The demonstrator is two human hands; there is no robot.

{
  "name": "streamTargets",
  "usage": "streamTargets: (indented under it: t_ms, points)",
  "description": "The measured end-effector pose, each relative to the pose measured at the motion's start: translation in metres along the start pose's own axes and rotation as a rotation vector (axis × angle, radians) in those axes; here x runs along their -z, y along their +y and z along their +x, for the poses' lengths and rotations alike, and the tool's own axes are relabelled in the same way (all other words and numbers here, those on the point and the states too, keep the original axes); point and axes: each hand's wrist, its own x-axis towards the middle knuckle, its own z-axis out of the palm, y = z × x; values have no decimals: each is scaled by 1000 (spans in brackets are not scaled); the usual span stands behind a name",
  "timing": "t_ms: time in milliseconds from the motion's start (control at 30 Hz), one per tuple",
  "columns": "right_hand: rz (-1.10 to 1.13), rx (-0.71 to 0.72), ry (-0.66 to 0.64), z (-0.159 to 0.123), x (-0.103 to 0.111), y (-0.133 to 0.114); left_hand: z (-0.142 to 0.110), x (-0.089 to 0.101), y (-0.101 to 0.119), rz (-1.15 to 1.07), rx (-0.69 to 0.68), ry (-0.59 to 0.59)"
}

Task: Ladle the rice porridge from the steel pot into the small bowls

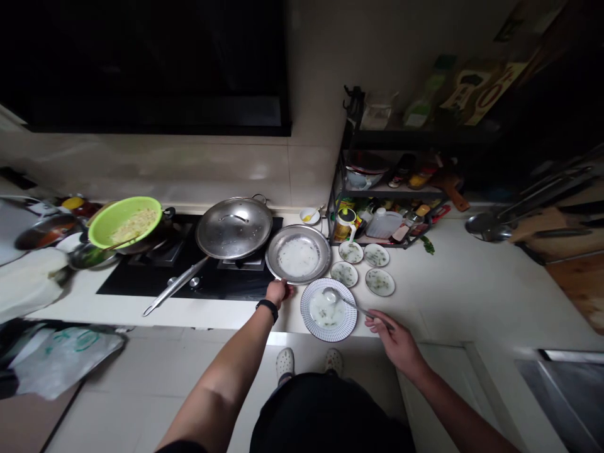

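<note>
My left hand [278, 292], with a dark band at the wrist, grips the near rim of a wide steel basin [322, 248] that has whitish liquid in it. A long-handled metal spoon [358, 307] is in my right hand [391, 336]. The spoon's bowl rests over a striped plate [307, 321], which holds milky liquid with dark green bits. Just behind the plate stand several small dishes, among them a front dish [343, 275] and a right-hand dish [380, 282], with similar greenish contents.
A lidded pan [233, 229] sits on the black stove [123, 277], its handle pointing toward me. Further left is a green colander [106, 226] of pale food. A small white bowl [310, 216] and a spice rack [337, 182] stand behind. A ladle [488, 228] is at right.
</note>
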Motion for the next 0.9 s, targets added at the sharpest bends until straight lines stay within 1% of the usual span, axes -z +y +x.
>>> streamTargets:
  t_ms: [100, 233, 300, 367, 500, 700, 800, 900]
  points:
    - [-206, 231, -81, -7, 5, -10, 0, 0, 0, 1, -1, -3]
    - [-444, 552, -117, -12, 13, -27, -1, 1, 0, 7, -8, -13]
    - [-536, 684, -123, -14, 17, -33, -1, 1, 0, 10, -10, -14]
    - [-605, 775, -139, -16, 20, -40, -1, 1, 0, 9, -12, -12]
    - [-665, 849, -176, -20, 26, -54, -1, 1, 0, 0, -13, -13]
    - [-692, 913, -159, -24, 32, -73, -1, 1, 0, -13, -17, -21]
    - [-694, 922, -161, -25, 33, -75, -1, 1, -1, -8, -19, -23]
    - [-691, 907, -162, -25, 33, -69, 0, 1, -1, -8, -18, -18]
